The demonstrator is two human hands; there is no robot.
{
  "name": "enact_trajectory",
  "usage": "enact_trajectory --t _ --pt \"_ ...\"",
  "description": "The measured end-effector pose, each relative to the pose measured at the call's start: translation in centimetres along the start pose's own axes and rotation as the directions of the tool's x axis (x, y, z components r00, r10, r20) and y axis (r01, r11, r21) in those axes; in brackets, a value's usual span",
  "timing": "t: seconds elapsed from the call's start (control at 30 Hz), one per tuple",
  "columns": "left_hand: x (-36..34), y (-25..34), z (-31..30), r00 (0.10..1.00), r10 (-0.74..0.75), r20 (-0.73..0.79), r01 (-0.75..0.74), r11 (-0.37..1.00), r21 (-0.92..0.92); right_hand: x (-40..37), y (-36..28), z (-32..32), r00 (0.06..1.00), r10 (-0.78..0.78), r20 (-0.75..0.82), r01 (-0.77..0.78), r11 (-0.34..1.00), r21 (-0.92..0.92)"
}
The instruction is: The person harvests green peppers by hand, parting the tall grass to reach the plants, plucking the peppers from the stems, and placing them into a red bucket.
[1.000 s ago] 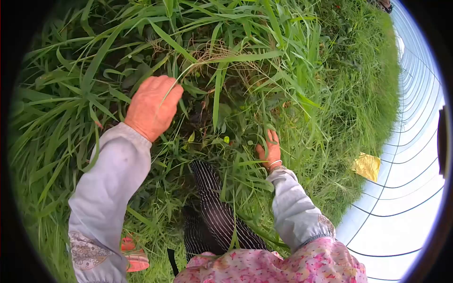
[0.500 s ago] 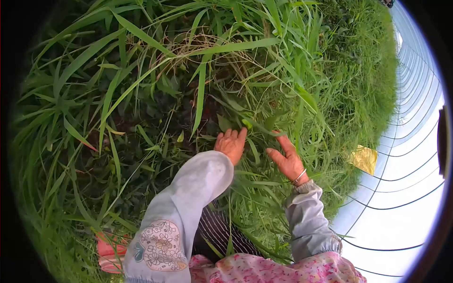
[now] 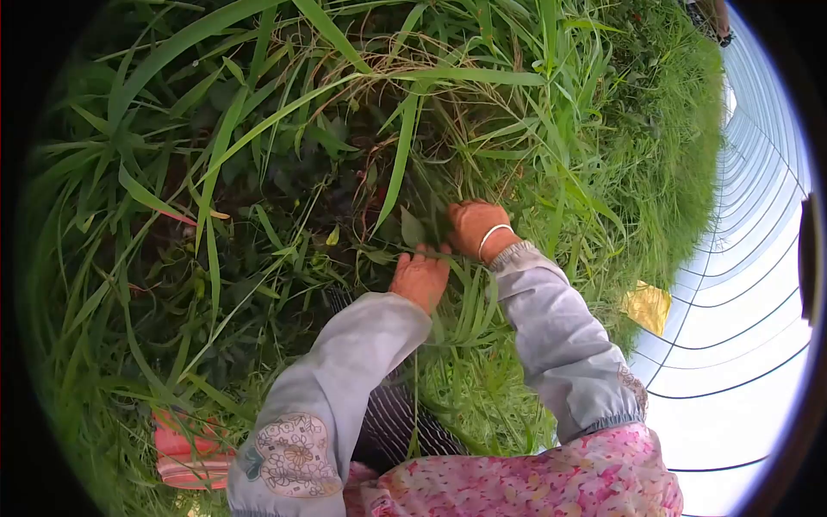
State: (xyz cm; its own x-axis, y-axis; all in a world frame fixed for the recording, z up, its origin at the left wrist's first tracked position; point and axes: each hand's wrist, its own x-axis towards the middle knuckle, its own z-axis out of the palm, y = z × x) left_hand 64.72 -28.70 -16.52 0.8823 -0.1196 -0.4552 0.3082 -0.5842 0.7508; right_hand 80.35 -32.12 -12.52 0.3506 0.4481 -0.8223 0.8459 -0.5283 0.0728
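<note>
My left hand (image 3: pixel 422 277) reaches into the greenery from below, fingers stretched and slightly apart, their tips among small leaves. Just beyond its fingertips stands a broad green leaf (image 3: pixel 413 227). Close by on the right, my right hand (image 3: pixel 479 227), with a white bracelet (image 3: pixel 494 231) at the wrist, dips into the plants. Its fingers curl downward and their tips are hidden, so what they grip cannot be made out. Long grass blades (image 3: pixel 399 164) hang just past both hands. Pale sleeve covers run along both forearms.
Dry brown stalks (image 3: pixel 388 65) lie across the grass ahead. A yellow sheet (image 3: pixel 647 308) hangs at the right by the ribbed translucent greenhouse wall (image 3: pixel 732 345). At lower left is a red-pink object (image 3: pixel 191 457), partly behind grass. Part of a person (image 3: pixel 711 19) shows at the far upper right.
My right hand has moved left and forward into the plants, its spread fingers now curled. My left hand has shifted slightly back. A bright green bit near its fingertips no longer shows.
</note>
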Motion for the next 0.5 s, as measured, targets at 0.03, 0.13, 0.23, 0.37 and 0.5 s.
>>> enact_trajectory --t 0.03,0.13,0.23,0.37,0.5 --pt "-0.4 0.2 0.2 1.0 0.006 0.013 -0.005 1.0 -0.015 -0.5 0.1 0.5 1.0 0.013 -0.024 -0.012 1.0 0.013" --pt "-1.4 0.5 0.3 0.994 -0.023 0.109 0.018 0.998 0.052 -2.6 0.4 1.0 0.992 0.033 -0.126 -0.026 0.998 0.054" --pt "-2.7 -0.2 2.8 0.974 0.035 -0.225 -0.014 0.995 0.094 -5.3 -0.2 2.0 0.973 0.057 -0.225 -0.015 0.983 0.185" --pt "-3.1 -0.9 1.9 0.996 0.006 -0.092 -0.012 0.997 -0.072 -7.0 -0.5 2.6 0.936 0.115 -0.332 0.063 0.874 0.481" --pt "-4.1 -1.0 0.7 0.998 0.01 -0.057 -0.015 0.997 -0.079 -9.1 -1.7 1.2 0.958 0.258 -0.122 0.075 0.183 0.98"
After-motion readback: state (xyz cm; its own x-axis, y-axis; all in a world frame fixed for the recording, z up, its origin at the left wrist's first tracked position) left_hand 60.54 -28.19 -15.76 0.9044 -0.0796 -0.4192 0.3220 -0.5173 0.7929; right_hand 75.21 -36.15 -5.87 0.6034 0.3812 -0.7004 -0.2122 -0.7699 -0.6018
